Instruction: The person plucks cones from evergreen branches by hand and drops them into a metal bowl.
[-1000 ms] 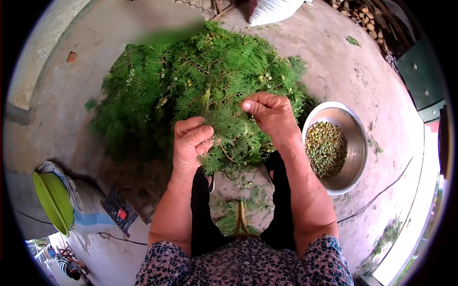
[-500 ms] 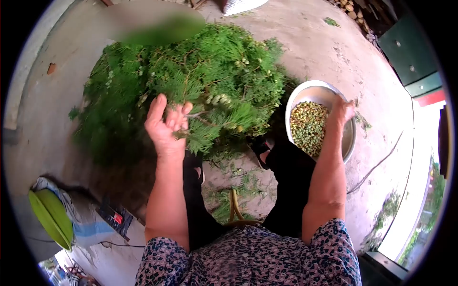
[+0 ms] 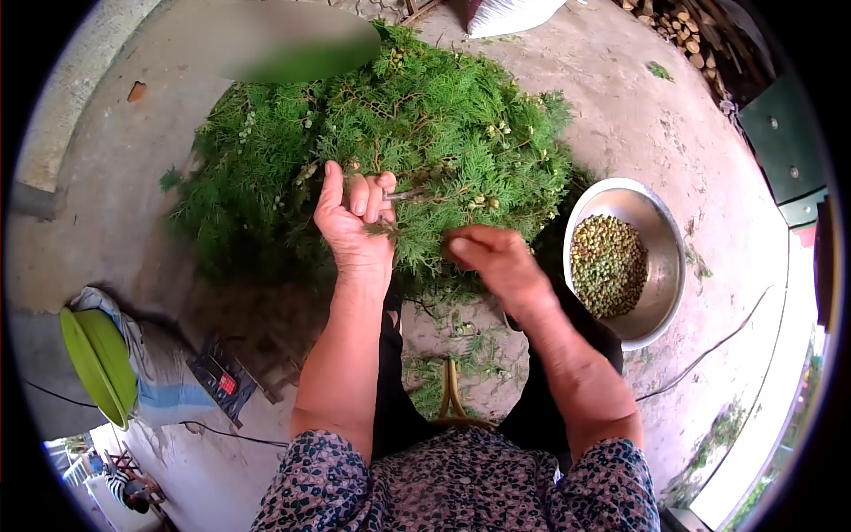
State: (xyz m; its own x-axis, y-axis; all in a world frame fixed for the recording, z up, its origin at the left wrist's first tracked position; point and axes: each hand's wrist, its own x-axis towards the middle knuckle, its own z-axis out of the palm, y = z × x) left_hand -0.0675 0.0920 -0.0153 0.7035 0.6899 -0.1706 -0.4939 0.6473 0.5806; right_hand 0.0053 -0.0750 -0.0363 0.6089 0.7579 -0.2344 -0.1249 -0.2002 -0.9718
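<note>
My left hand (image 3: 356,222) is closed around the woody stem of a leafy evergreen branch (image 3: 443,195). Small pale green cones show among its fronds. My right hand (image 3: 503,264) is at the right side of this branch, fingers curled together near the foliage; what they hold, if anything, is hidden. Beneath and beyond both hands spreads a large heap of cut evergreen branches (image 3: 425,106). To the right of my right hand stands a metal basin (image 3: 667,297), partly filled with small green and brownish cones (image 3: 607,266).
A green plastic basin (image 3: 93,368) leans by a grey-and-blue sack (image 3: 164,381) at the left. A white sack (image 3: 510,13) and stacked firewood (image 3: 691,40) are at the back. Loose sprigs litter the concrete floor (image 3: 629,106). At lower left, a person (image 3: 128,488) appears in the distance.
My right hand has moved left from over the metal basin to the branch. My left hand still grips the stem. The whole view has shifted slightly.
</note>
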